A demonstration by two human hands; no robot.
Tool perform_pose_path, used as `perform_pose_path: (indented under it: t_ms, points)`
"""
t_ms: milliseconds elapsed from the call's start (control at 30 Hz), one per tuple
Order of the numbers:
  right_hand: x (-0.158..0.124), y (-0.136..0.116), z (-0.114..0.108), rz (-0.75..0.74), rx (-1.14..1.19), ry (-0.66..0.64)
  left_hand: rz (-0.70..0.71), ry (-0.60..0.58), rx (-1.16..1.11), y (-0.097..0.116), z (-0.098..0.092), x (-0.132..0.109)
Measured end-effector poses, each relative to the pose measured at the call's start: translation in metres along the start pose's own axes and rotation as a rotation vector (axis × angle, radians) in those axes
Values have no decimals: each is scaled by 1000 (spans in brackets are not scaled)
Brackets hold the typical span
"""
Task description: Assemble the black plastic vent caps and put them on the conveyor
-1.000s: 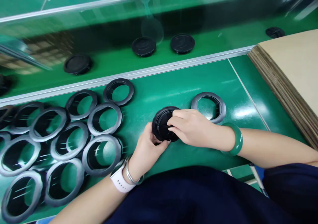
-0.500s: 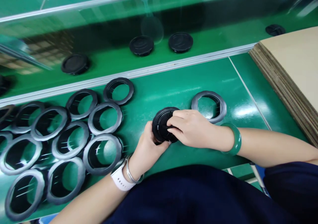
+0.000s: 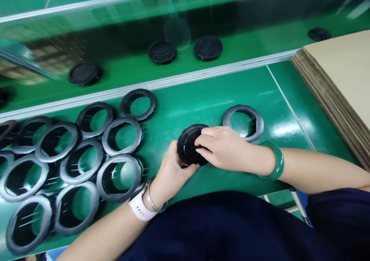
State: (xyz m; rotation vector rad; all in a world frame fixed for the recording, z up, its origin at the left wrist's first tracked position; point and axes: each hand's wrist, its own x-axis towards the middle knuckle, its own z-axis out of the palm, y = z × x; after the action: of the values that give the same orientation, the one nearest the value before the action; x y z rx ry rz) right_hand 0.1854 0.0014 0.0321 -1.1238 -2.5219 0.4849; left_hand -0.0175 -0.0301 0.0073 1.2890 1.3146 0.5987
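Observation:
My left hand [image 3: 170, 174] is closed around the lower left edge of a round black cap [image 3: 183, 141], tilted a little above the green table. Bent fingers of my right hand [image 3: 224, 147] pinch at the cap's middle. They cover its right side, so exactly what the fingertips grip is hidden. Just behind my right hand lies a grey-black ring [image 3: 259, 126] with an open centre. Several similar rings [image 3: 138, 174] stand close together on the table to the left of my left hand.
Behind a metal rail [image 3: 199, 74] runs a green strip [image 3: 130, 74] bearing several black discs [image 3: 208, 48]. A stack of cardboard sheets [image 3: 343, 64] fills the right side. White lines [image 3: 285, 95] mark the green table [image 3: 185, 103].
Both hands keep their hold on the cap, with hardly any movement. The discs behind the rail appear slightly farther left. The rings lie as before.

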Motion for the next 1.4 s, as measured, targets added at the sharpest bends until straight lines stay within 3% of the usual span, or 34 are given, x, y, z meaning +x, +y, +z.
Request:
perform_pose_path:
  t_ms: [300,500,633,767,833,900,1000,1233,1400]
  points:
    - [-3,3,13,-28,81,153,23,-11,-9,-1,0,1]
    - [-8,0,18,-75,-72,196,-2,-1,-40,1,0,1]
    - [-8,-9,20,-64,-226,130,-13,2,-60,3,2,0]
    - [-3,-11,19,-63,-212,47,13,7,-43,1,3,-3]
    - [-2,-8,17,-90,-138,114,14,21,-66,-1,3,-2]
    - [-2,-4,14,-76,-6,266,28,66,-134,-2,3,-1]
    - [-2,0,13,87,240,444,53,122,-246,-4,3,2]
    - [4,6,28,470,770,254,63,90,-115,-8,0,0]
    - [4,9,32,499,899,251,111,7,-80,-5,-5,-2]
